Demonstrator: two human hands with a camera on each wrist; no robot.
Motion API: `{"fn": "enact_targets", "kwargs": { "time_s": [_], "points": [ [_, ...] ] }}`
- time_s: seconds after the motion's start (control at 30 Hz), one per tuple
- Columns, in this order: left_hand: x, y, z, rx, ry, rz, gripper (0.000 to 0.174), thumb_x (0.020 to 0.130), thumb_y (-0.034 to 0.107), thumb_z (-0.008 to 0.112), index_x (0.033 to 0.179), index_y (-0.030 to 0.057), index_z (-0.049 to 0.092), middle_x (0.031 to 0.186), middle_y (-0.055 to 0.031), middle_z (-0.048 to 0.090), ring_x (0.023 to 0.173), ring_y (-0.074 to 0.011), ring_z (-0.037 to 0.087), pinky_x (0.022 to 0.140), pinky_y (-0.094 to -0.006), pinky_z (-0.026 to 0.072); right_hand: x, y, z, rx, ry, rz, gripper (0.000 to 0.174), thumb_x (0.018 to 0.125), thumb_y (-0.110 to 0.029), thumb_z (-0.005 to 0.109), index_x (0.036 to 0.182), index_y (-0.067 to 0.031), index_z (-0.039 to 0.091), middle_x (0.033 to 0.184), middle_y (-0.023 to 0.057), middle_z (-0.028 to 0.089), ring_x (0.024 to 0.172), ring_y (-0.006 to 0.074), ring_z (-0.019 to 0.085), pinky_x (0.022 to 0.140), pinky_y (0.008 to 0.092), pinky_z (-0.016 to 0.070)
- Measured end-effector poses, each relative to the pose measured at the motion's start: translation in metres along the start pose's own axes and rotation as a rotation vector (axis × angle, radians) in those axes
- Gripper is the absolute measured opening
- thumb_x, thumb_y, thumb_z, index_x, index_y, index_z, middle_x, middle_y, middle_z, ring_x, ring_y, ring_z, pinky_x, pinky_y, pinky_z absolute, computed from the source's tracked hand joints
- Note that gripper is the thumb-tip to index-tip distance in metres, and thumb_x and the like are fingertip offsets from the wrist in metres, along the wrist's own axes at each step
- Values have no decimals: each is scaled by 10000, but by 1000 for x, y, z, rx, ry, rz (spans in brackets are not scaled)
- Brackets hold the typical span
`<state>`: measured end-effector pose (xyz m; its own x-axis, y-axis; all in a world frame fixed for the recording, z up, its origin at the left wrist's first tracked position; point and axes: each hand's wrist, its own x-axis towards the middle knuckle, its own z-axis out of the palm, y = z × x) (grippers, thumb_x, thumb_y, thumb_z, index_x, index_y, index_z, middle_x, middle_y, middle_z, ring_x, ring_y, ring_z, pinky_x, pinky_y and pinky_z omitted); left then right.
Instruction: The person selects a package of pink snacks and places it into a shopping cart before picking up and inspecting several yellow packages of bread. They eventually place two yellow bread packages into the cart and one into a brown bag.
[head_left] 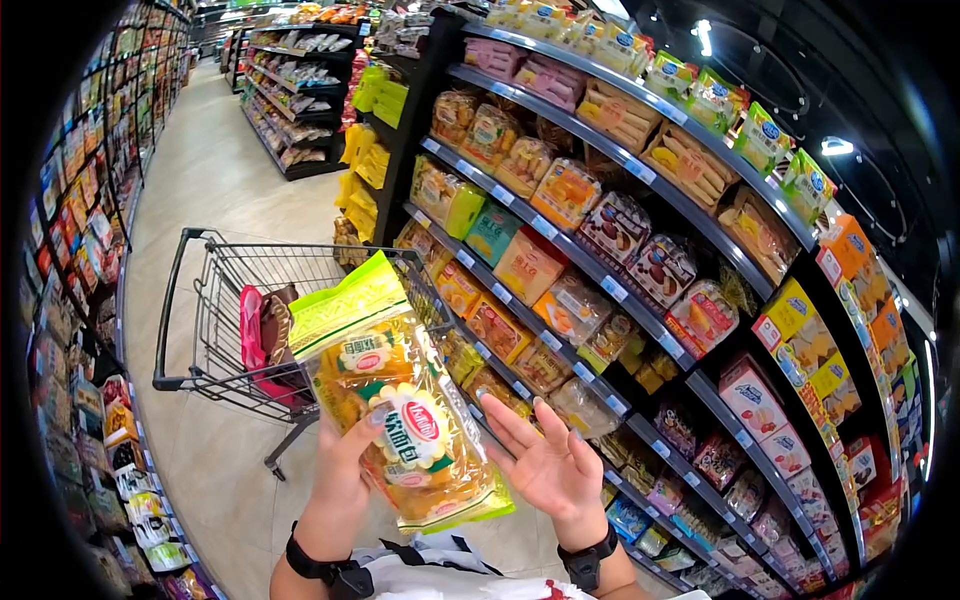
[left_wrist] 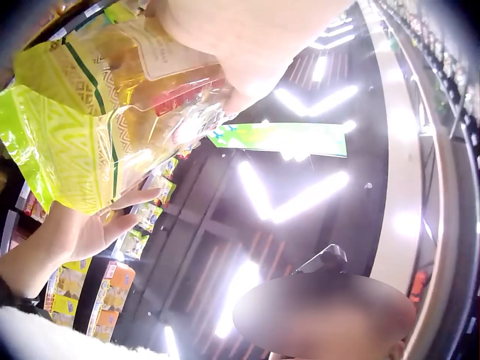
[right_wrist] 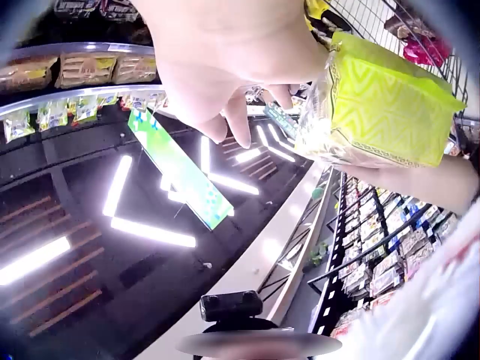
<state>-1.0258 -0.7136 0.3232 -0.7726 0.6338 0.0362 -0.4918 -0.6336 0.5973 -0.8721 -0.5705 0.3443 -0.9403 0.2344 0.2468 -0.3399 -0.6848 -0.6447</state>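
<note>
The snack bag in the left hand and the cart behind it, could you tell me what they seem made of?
Snack bag: thin glossy plastic film, partly clear; light glints off it and yellow contents show through. Cart: probably metal wire, a grid of thin grey rods; its dark handle may be plastic.

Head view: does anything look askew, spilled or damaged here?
Nothing stands out. The left hand grips the yellow snack bag, which looks intact; the right hand is open beside it. The cart stands upright with a pink bag inside, and the shelves look orderly.
</note>
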Motion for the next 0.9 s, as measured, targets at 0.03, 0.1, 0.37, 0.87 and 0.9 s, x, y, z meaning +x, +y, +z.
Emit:
{"fn": "enact_targets", "kwargs": {
  "time_s": [0.03, 0.1, 0.37, 0.87, 0.9],
  "points": [
    [3, -3, -1, 4, -2, 1, 511, 723, 37, 609, 1176, 34, 373, 1072, -93, 536, 959, -189, 549, 824, -313, 454, 2, -2, -4, 42, -14, 6, 421, 870, -329, 387, 1262, -177, 417, 1398, 212, 97, 1299, 238, 145, 1036, 359, 120],
    [10, -8, 0, 18, -8, -6, 494, 731, 32, 604, 1170, 36, 378, 1071, -91, 538, 961, -185, 548, 826, -315, 454, 7, -8, -13, -26, 7, 34, 401, 863, -366, 390, 1239, -236, 443, 1402, 211, 75, 1305, 245, 116, 1034, 379, 108],
    [49, -30, 10, 43, 35, -4, 531, 738, 23, 602, 1204, 34, 347, 1107, -95, 516, 1000, -185, 523, 857, -321, 430, 37, -29, -55, -35, -47, 54, 487, 843, -337, 426, 1310, -230, 335, 1399, 223, 79, 1308, 284, 81, 1032, 384, 88],
    [133, -76, 62, 130, 48, 127, 597, 724, 17, 630, 1225, 47, 307, 1141, -97, 479, 1052, -184, 477, 891, -323, 390, 122, -79, -123, -741, -130, 182, 913, 670, -30, 673, 1357, -24, 71, 1385, 142, 162, 1249, 200, 233, 1016, 317, 204],
    [139, -81, 63, 134, 55, 134, 601, 722, 18, 632, 1225, 48, 304, 1142, -97, 477, 1052, -183, 476, 891, -323, 390, 126, -83, -129, -742, -140, 187, 911, 672, -29, 672, 1356, -23, 71, 1383, 139, 166, 1246, 197, 238, 1015, 315, 206]
  ]
}}
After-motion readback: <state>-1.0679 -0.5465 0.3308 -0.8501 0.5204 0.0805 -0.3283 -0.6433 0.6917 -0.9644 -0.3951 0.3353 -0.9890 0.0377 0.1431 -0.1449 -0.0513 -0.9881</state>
